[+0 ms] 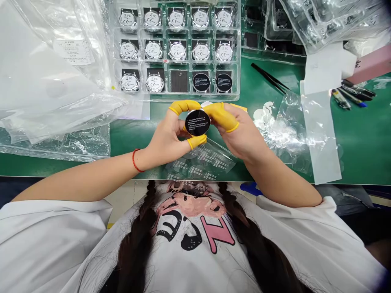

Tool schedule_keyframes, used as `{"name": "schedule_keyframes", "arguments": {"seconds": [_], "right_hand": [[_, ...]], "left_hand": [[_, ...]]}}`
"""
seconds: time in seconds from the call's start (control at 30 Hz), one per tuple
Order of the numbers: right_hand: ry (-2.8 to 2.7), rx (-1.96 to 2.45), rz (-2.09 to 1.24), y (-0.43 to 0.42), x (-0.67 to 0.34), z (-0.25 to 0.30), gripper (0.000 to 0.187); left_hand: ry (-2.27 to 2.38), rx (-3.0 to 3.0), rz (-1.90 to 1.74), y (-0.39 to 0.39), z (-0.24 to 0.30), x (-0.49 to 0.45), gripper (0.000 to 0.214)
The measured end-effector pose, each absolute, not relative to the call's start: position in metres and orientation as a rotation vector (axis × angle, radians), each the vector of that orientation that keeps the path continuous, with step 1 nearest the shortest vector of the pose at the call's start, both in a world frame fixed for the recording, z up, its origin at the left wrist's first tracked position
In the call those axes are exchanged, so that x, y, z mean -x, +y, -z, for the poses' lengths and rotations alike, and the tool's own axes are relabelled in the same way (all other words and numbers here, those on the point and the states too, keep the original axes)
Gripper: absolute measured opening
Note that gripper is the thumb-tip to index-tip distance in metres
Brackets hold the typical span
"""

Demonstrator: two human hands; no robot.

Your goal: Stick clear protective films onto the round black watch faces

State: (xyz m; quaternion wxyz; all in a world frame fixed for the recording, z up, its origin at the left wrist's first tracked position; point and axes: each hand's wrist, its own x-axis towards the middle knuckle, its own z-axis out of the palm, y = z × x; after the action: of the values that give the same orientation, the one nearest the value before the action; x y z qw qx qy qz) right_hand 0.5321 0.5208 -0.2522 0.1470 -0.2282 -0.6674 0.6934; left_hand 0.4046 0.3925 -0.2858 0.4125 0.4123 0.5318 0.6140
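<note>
A round watch case (197,123) is held up over the table's front part, its black face with white printed lines turned toward me. My left hand (166,136) is closed around its left side, with finger and thumb in yellow finger cots gripping the top and bottom of the rim. The yellow-covered fingers of my right hand (236,126) are bent and pressed together at the upper right rim; a small white edge shows beside them. Below my hands lies a clear sheet of round printed film stickers (198,162), partly over the table edge.
Beyond my hands stands a clear plastic tray (195,97) of watches, most with silver backs up. Black tweezers (270,77) lie to its right. Loose clear discs (275,130), a white paper strip (324,138) and pens (351,95) are at right; plastic bags (55,142) cover the left.
</note>
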Motion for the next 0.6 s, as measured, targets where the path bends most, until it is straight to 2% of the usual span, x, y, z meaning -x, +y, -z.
{"name": "schedule_keyframes", "arguments": {"seconds": [0.1,0.23,0.33,0.47,0.6], "right_hand": [[-1.984,0.629,-1.988,0.526,-0.523,0.247,0.041],[-2.005,0.706,-1.784,0.544,-0.491,0.236,0.015],[-2.141,0.765,-1.714,0.558,-0.473,0.23,0.019],[-2.259,0.723,-1.859,0.556,-0.482,0.231,0.03],[-2.268,0.69,-1.963,0.542,-0.506,0.231,0.033]], "left_hand": [[1.252,-0.953,-1.507,0.397,0.288,-0.404,0.069],[1.236,-0.808,-1.45,0.404,0.287,-0.397,0.073],[1.23,-0.685,-1.497,0.405,0.286,-0.388,0.069],[1.172,-0.63,-1.577,0.404,0.283,-0.383,0.049],[1.204,-0.75,-1.531,0.4,0.276,-0.388,0.038]]}}
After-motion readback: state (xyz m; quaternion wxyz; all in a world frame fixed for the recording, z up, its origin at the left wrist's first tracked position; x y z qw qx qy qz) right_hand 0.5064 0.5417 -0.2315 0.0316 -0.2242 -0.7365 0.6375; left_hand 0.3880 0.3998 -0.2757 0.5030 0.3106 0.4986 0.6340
